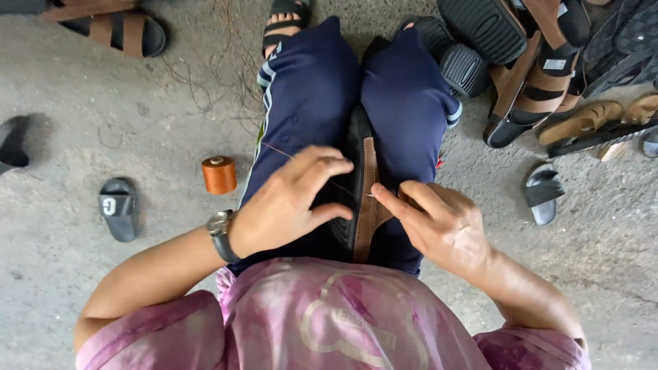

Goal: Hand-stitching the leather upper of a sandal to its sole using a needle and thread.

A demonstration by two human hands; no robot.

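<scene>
While clamped between the knees, sandal (363, 199) sat at centre | left hand (291, 202) curled on sole edge, fingers bent, thumb pressing | right hand (439, 223) pinched thread (343, 186) at strap | judged light, sole stiff, strap pliable; best held by sole rim | orange spool (219, 175) at 9 o'clock | white label (554, 64) on piled sandal, 2 o'clock.

label (554, 64) | white, rectangular | on brown sandal strap (548, 75), upper right
</scene>
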